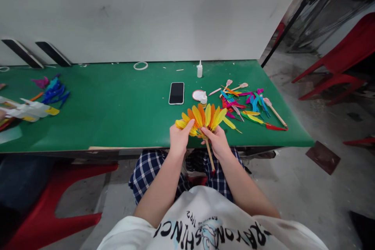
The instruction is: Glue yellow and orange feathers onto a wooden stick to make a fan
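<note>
In the lower middle of the frame, both hands hold a feather fan (202, 119) just over the near edge of the green counter (117, 117). The fan is made of yellow and orange feathers that spread upward in a half circle. At the bottom they are joined to a thin wooden stick (210, 158), which points down toward the person's lap. The left hand (179, 140) is closed on the left side of the fan, with the thumb lying on a yellow feather. The right hand (219, 143) grips the base of the fan, where the feathers meet the stick, with the fingers pinched together.

Just above the fan, a small glue bottle (204, 98) stands beside a round white lid (198, 94). To the left of them a black phone (176, 93) lies flat with a dark screen. Higher up, near the far edge of the counter, stands a taller white bottle (199, 69), and a white tape ring (140, 65) lies further to the left.

To the right of the fan there is a loose pile of coloured feathers (249, 105) in red, pink, blue, green and yellow, with some wooden spoons (274, 111) lying among them.

At the left of the frame lies a group of blue feathers (54, 90), and below it a crumpled plastic packet (29, 110). A red chair (345, 62) stands on the floor at the upper right, and a red stool (58, 203) is at the lower left, partly under the counter.
</note>
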`<control>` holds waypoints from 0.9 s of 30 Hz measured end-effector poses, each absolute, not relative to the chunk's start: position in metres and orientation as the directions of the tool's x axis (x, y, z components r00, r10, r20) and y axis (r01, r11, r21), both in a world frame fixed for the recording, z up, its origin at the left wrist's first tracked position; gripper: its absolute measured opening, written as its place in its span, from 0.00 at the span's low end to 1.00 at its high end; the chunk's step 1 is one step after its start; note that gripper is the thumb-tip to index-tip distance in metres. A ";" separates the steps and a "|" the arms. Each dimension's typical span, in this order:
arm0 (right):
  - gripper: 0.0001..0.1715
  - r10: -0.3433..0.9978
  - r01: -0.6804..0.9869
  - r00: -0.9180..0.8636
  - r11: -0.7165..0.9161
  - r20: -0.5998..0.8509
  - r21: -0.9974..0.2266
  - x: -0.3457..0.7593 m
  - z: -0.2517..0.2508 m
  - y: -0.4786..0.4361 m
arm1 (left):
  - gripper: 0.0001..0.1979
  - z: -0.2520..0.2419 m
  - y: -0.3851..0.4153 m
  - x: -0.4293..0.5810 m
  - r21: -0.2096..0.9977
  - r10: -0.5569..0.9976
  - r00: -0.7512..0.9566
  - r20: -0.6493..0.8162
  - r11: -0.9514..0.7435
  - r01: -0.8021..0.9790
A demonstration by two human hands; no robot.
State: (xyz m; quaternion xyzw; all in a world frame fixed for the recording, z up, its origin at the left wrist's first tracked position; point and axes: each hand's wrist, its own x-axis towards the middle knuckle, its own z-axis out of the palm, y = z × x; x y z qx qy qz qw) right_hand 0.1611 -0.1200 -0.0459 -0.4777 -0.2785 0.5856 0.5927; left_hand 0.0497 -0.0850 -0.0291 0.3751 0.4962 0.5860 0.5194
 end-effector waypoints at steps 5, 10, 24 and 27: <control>0.21 0.956 -0.439 0.183 -0.128 -0.228 -0.890 0.162 -0.045 -0.120 | 0.12 -0.026 -0.078 0.052 0.973 0.987 -0.128 -0.093 0.063 -0.223; 0.21 0.955 -0.449 0.194 -0.118 -0.226 -0.886 0.163 -0.047 -0.121 | 0.14 -0.032 -0.074 0.055 0.952 0.982 -0.103 -0.160 0.126 -0.279; 0.16 0.959 -0.415 0.132 -0.176 -0.250 -0.893 0.156 -0.057 -0.127 | 0.12 -0.038 -0.071 0.058 0.940 0.979 -0.171 -0.113 0.050 -0.338; 0.17 0.957 -0.418 0.139 -0.176 -0.254 -0.891 0.156 -0.057 -0.127 | 0.12 -0.037 -0.071 0.058 0.940 0.978 -0.173 -0.115 0.050 -0.337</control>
